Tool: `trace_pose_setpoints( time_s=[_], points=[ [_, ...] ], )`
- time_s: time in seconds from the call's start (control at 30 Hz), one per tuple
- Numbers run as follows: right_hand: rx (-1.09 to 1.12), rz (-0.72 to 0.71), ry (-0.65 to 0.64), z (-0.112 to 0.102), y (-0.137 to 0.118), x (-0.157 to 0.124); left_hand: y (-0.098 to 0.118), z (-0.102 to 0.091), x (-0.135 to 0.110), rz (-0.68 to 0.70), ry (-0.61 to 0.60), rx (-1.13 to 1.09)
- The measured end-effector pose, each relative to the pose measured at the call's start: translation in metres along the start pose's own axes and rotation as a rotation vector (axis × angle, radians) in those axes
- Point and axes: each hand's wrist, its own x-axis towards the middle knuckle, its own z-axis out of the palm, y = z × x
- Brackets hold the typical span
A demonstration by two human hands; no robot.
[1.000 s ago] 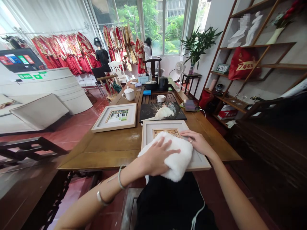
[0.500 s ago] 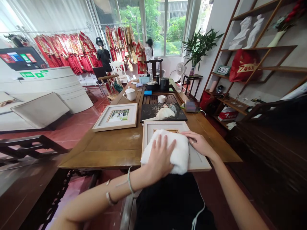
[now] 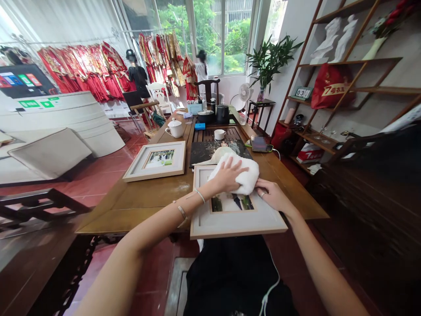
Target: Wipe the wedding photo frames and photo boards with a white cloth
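Observation:
A folded white towel (image 3: 247, 174) covers the far part of a pale wooden picture frame (image 3: 238, 228) at the table's near edge. My left hand (image 3: 228, 174) lies over this towel, fingers spread and pressed into it. Below the towel, part of the framed photo (image 3: 233, 202) shows, with green and dark shapes. At the frame's right side, my right hand (image 3: 271, 195) holds the edge, fingers bent; its fingertips are partly hidden. A second framed photo (image 3: 159, 158) lies flat on the table to the left.
The wooden table (image 3: 144, 206) bears a dark board with a white bird design (image 3: 200, 151), a white cup (image 3: 219, 134), a lidded white mug (image 3: 174, 128) and a black pot (image 3: 222, 114). Shelves (image 3: 348, 61) stand right. Two people are near red garments (image 3: 85, 72) at the back.
My left hand has slid the towel away from me toward the frame's far edge, uncovering the lower photo. My right hand stays at the frame's right side.

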Motion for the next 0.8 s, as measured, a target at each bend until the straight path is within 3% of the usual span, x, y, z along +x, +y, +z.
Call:
trace_pose_setpoints(
  time_s=[0.1, 0.23, 0.37, 0.57, 0.8],
  points=[
    [-0.008, 0.016, 0.001, 0.0, 0.0, 0.0, -0.008, -0.001, 0.009, 0.085, -0.017, -0.024],
    [0.009, 0.022, 0.032, 0.002, -0.001, 0.0, -0.001, -0.006, -0.002, 0.061, -0.068, -0.035],
    [0.035, 0.008, 0.068, 0.002, -0.004, 0.0, 0.023, -0.015, -0.037, 0.016, -0.167, -0.049],
    [0.159, 0.021, 0.03, 0.0, -0.002, 0.0, 0.064, -0.025, -0.091, 0.125, -0.147, -0.131],
    [0.188, 0.0, -0.006, -0.001, 0.001, 0.002, 0.099, -0.036, -0.102, 0.278, -0.106, -0.158]
  ],
)
